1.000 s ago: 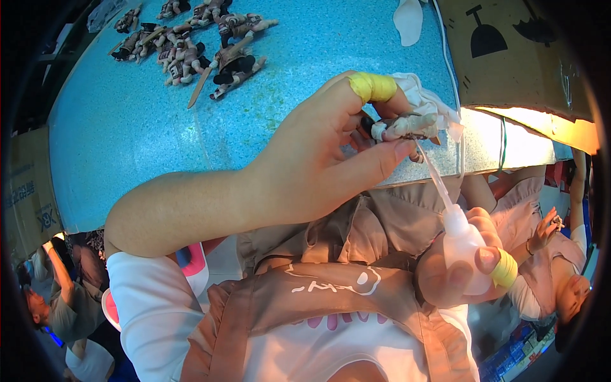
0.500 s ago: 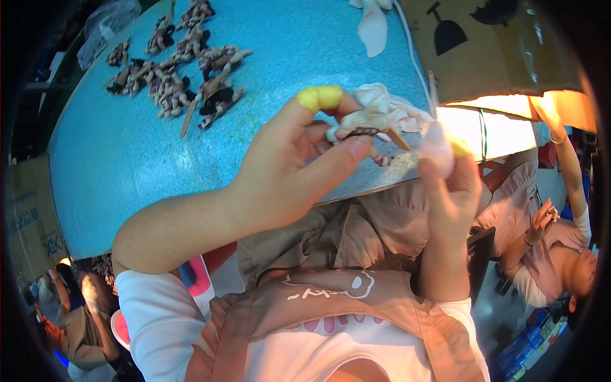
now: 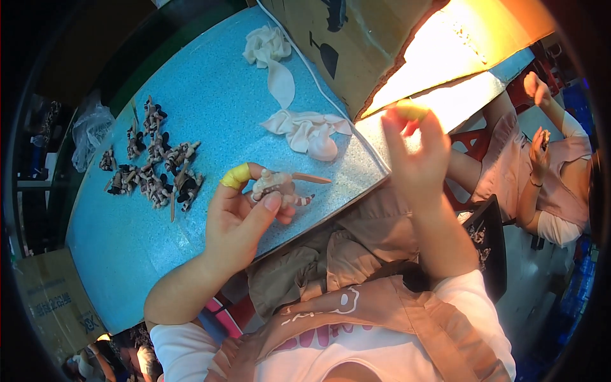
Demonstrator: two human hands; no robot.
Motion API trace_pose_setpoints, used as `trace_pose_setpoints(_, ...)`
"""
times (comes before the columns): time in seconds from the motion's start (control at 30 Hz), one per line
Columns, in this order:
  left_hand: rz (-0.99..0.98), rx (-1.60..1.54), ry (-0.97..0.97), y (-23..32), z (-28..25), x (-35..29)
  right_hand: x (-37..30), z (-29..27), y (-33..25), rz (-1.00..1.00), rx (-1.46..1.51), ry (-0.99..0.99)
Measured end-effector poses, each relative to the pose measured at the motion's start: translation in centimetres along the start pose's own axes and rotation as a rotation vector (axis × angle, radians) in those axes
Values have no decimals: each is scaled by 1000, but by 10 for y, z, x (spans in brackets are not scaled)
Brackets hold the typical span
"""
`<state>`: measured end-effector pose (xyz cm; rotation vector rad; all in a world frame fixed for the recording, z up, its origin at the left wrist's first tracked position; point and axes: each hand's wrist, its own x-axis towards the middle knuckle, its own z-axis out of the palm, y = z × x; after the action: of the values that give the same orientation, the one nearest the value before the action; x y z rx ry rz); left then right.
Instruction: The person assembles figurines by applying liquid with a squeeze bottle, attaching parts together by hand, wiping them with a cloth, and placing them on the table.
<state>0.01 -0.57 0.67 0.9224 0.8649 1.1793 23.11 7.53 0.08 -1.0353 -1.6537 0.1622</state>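
My left hand point(image 3: 237, 223), a yellow wrap on one finger, pinches a small pale figurine point(image 3: 273, 184) between thumb and fingers above the blue table. A flat brown stick-like piece point(image 3: 312, 178) juts from the figurine to the right, and a striped end shows lower down. My right hand point(image 3: 417, 149) is raised at the lit opening of the cardboard box, apart from the figurine. A yellow wrap is on one of its fingers too. Its fingers are bent and blurred, so whether they hold anything is unclear.
Several similar dark-and-pale figurines point(image 3: 153, 175) lie grouped on the blue table point(image 3: 121, 254) to the left. Crumpled white cloth point(image 3: 309, 132) lies beyond my left hand, beside a white cord point(image 3: 324, 83). A cardboard box point(image 3: 356, 51) stands behind. A co-worker point(image 3: 560, 159) sits at right.
The view has turned. My right hand has moved away from the figurine toward the box, and the white pointed thing it held is no longer visible. My left hand still holds the figurine.
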Motion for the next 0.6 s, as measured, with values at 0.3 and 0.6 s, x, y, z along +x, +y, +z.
trace_pose_setpoints(0.3, -59, 50, -93, 1, 12, 0, 75, 23, 77, 270, -753, -414)
trace_pose_setpoints(0.6, -155, -106, -45, 3, 11, -3, 19, -20, 0, 294, 148, -27)
